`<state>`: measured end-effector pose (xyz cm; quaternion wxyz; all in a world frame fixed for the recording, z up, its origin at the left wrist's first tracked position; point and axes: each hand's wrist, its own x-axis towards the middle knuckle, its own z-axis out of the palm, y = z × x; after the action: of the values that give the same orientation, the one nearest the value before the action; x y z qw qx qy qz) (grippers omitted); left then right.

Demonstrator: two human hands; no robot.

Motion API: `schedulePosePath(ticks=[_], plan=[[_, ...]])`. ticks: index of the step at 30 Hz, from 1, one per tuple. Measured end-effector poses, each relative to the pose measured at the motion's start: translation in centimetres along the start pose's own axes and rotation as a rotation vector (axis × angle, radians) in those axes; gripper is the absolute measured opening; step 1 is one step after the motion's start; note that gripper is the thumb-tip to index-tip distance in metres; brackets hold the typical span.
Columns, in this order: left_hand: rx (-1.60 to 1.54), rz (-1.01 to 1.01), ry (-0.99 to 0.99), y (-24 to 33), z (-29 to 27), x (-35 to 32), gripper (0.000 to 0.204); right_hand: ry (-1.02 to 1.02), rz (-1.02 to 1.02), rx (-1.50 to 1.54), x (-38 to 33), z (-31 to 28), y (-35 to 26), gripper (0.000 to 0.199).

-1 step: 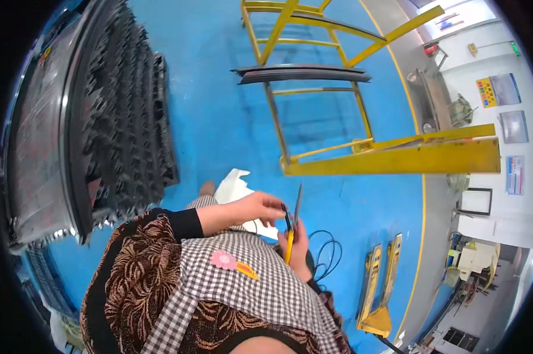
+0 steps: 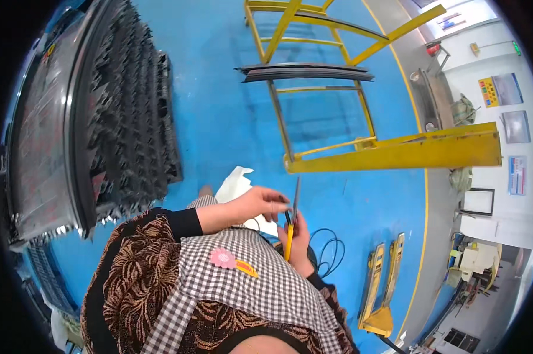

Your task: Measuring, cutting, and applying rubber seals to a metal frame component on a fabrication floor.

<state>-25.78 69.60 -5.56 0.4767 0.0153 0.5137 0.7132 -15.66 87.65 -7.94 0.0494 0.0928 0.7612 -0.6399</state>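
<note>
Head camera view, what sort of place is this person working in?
Most likely a factory or workshop floor: a painted blue floor, a yellow steel rack carrying long dark strips, and a yellow pallet jack parked nearby.

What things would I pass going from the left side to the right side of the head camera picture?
Black spiky stack → white sheet → left hand → yellow-handled tool → yellow pallet jack → wall posters.

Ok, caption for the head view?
Both hands, left hand and right hand, grip a yellow-handled tool over a blue floor.
</note>
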Motion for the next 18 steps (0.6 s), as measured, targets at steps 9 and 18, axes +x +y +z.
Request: schedulePosePath(ticks=[9, 18], plan=[[-0.037, 0.517, 0.388, -2.6, -1.2, -14.1, 0.015, -0.212, -0.244, 0.359, -2.1, 10.3, -5.8, 0.063], [0.249, 0.733, 0.415, -5.6, -4.8, -30.6, 0.013, -0.498, -0.176, 0.274, -11.4, 21.9, -11.0, 0.058]])
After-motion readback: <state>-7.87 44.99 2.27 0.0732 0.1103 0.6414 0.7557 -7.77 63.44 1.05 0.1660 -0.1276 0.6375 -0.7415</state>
